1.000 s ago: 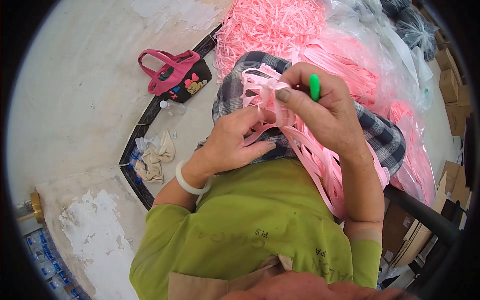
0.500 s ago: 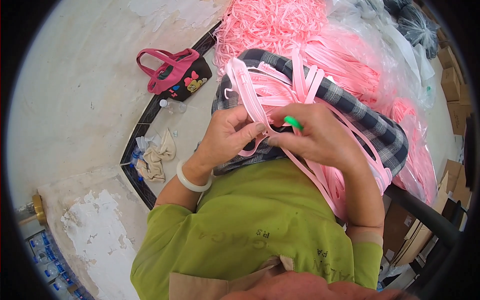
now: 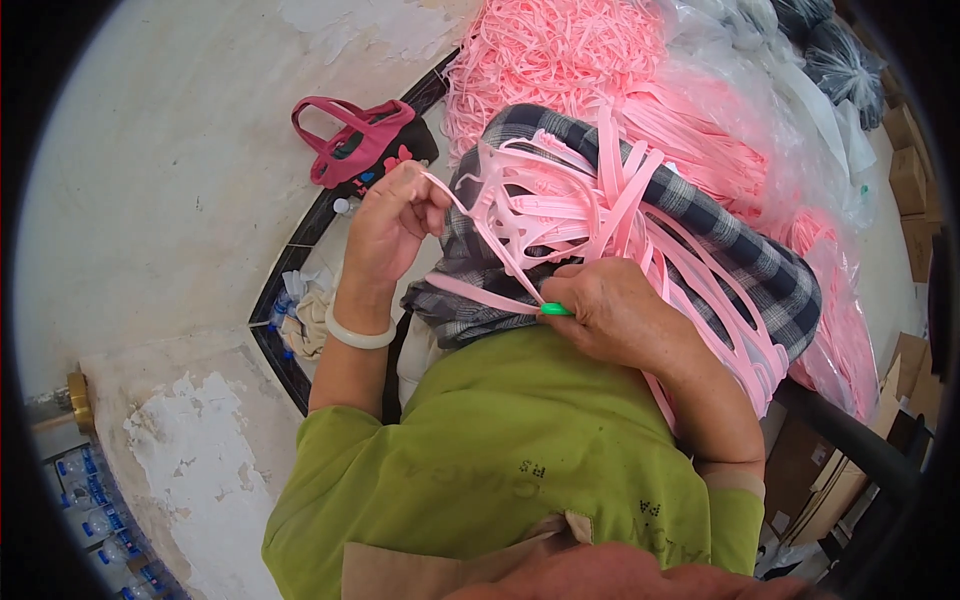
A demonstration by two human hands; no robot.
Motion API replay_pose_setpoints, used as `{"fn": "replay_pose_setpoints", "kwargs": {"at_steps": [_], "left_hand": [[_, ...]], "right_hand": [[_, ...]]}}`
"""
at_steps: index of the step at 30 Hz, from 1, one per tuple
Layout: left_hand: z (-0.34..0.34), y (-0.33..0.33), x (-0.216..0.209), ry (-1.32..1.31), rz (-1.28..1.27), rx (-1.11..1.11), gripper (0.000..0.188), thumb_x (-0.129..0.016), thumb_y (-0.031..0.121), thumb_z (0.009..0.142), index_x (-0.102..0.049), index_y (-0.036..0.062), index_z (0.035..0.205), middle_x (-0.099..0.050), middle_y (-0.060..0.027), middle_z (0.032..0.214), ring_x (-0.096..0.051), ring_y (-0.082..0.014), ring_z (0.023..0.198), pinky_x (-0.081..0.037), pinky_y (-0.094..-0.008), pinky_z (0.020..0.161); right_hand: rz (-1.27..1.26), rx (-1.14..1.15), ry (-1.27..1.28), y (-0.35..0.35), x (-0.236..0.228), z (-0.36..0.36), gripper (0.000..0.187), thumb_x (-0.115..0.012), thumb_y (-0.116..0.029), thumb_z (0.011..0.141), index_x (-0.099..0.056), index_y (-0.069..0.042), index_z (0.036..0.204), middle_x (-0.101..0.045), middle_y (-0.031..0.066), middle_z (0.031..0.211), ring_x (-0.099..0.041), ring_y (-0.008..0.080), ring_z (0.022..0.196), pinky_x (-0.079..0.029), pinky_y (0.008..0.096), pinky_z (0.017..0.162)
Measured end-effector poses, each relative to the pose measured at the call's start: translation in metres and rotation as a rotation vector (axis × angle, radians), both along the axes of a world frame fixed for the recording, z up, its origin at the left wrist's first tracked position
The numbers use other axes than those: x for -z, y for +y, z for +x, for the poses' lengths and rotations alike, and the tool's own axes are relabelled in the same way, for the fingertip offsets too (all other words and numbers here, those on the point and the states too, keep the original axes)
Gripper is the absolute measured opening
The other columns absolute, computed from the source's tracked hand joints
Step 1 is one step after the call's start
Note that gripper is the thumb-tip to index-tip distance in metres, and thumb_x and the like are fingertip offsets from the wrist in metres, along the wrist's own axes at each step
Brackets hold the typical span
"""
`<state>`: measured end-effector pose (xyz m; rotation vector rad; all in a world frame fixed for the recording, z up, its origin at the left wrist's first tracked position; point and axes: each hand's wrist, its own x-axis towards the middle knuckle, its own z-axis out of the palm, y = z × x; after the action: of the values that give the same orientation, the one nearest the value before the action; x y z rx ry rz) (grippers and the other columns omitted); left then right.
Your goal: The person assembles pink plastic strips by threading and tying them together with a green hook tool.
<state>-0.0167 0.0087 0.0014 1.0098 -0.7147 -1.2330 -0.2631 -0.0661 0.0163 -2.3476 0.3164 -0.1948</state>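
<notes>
My left hand point(image 3: 393, 215), a white bangle on its wrist, is raised at the left of my lap. Its fingers pinch one end of a narrow pink fabric strip point(image 3: 490, 240). The strip runs taut down to my right hand point(image 3: 615, 312), which is closed on it near my belly. A small bright green piece point(image 3: 556, 309), its kind unclear, sticks out between the right thumb and fingers. Another strip end point(image 3: 470, 290) points left from that grip. Beyond the hands, a tangled bundle of pink strips point(image 3: 555, 210) lies on dark plaid cloth point(image 3: 740, 235) over my lap.
A large heap of pink strips point(image 3: 560, 60) and clear plastic bags point(image 3: 790, 110) lie beyond my lap. At the left are a pink-and-black handbag point(image 3: 365, 145) and a crumpled beige cloth point(image 3: 308, 325). Cardboard boxes point(image 3: 907, 180) stand at the right.
My hands were close together on the pink strips. The left hand has moved left and up with one end, stretching the strip; the right has moved slightly down, keeping the green piece.
</notes>
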Motion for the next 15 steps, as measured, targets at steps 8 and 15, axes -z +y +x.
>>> {"fn": "replay_pose_setpoints", "kwargs": {"at_steps": [8, 15], "left_hand": [[0.033, -0.012, 0.009, 0.491, -0.147, -0.225, 0.015, -0.048, 0.016, 0.091, -0.053, 0.0048, 0.082, -0.058, -0.0022, 0.081, -0.053, -0.0099, 0.069, -0.047, -0.0232, 0.062], [0.074, -0.022, 0.029, 0.509, -0.177, -0.340, 0.012, -0.050, 0.011, 0.088, -0.053, 0.0037, 0.079, -0.055, -0.0025, 0.075, -0.052, -0.0105, 0.064, -0.046, -0.0234, 0.059]], "right_hand": [[-0.076, -0.139, 0.037, 0.012, -0.010, 0.002, 0.007, -0.061, -0.011, 0.070, -0.057, -0.006, 0.074, -0.058, 0.0079, 0.074, -0.059, 0.0308, 0.064, -0.046, 0.0415, 0.054], [-0.102, -0.173, 0.071, 0.018, -0.010, 0.005, 0.007, -0.061, -0.010, 0.070, -0.059, -0.006, 0.075, -0.058, 0.0080, 0.074, -0.059, 0.0310, 0.064, -0.046, 0.0415, 0.054]]}}
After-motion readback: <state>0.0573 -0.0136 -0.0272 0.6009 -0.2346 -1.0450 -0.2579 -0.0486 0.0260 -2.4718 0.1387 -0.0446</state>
